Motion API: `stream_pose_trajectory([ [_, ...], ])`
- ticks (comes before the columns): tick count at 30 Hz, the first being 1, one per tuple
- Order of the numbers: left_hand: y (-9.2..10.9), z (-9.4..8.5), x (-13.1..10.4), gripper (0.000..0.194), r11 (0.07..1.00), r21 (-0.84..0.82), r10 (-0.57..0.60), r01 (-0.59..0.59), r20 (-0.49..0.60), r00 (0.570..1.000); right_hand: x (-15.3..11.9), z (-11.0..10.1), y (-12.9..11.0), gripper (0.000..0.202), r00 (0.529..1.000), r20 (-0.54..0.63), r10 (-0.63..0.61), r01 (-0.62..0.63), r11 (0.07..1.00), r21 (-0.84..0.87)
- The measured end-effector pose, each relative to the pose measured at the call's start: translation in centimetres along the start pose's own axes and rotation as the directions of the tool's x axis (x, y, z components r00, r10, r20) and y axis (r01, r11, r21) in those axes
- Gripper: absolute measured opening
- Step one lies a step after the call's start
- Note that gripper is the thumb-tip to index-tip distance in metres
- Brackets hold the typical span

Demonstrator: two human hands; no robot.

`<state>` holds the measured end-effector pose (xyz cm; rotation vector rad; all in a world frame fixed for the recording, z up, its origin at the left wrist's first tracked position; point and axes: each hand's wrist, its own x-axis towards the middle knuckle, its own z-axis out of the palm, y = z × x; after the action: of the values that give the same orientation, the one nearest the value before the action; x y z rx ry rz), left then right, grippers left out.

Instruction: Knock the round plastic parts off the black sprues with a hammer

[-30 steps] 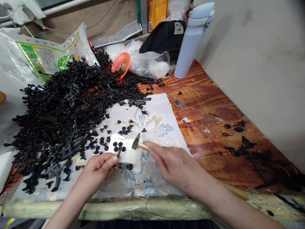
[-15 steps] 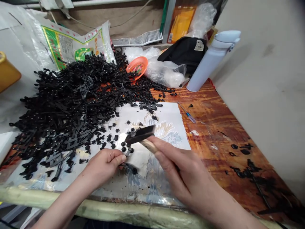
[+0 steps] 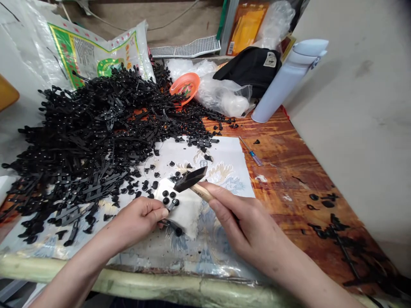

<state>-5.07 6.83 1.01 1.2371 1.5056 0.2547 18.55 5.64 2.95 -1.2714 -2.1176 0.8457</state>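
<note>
My right hand (image 3: pixel 237 214) is closed round the wooden handle of a small hammer (image 3: pixel 192 179). Its dark head is held just above a pale block (image 3: pixel 186 211), close to several small round black parts (image 3: pixel 166 196). Pinched between the thumb and fingers of my left hand (image 3: pixel 144 216) is a slim black plastic piece (image 3: pixel 173 205), resting over the block, with a light round spot near its far end. Another black strip with a round end (image 3: pixel 175 227) sticks out below these fingers; whether they hold it too, I cannot tell.
A big heap of black plastic pieces (image 3: pixel 96 124) covers the left and back. Behind it are a printed sack (image 3: pixel 96 51) and an orange dish (image 3: pixel 185 87). At the right are a screwdriver (image 3: pixel 253 155), a pale blue bottle (image 3: pixel 282 85) and scattered black parts (image 3: pixel 337 235).
The hammer's head has shifted slightly right and up, off the small parts, and is less blurred. My left hand keeps its pinch; the whole view has moved a little.
</note>
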Motion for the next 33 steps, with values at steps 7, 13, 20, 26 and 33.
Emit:
stream_pose_trajectory([
  [7, -0.4, -0.1, 0.0, 0.042, 0.999, -0.031, -0.006, 0.01, 0.112, 0.994, -0.5, 1.4, 1.4, 0.038, 0.996, 0.023, 0.081, -0.08, 0.996, -0.041],
  [13, -0.8, -0.3, -0.4, 0.04, 0.998, -0.02, -0.065, 0.068, 0.105, 0.992, -0.8, 1.5, 1.9, 0.039, 0.997, 0.015, 0.079, -0.077, 0.993, -0.086],
  [20, -0.4, 0.1, -0.4, 0.041, 0.998, 0.025, -0.054, 0.051, 0.115, 0.992, -0.9, 1.7, 1.9, 0.039, 0.997, 0.035, 0.062, -0.059, 0.994, -0.094],
  [26, -0.4, 0.2, -0.2, 0.04, 0.997, 0.04, -0.063, 0.06, 0.091, 0.994, -0.9, 1.7, 1.9, 0.038, 0.997, 0.051, 0.056, -0.049, 0.991, -0.122],
  [33, 0.5, 0.3, 0.0, 0.036, 0.996, 0.075, -0.059, 0.051, 0.107, 0.993, -0.9, 1.2, 0.9, 0.038, 0.996, 0.055, -0.068, 0.076, 0.984, -0.161],
])
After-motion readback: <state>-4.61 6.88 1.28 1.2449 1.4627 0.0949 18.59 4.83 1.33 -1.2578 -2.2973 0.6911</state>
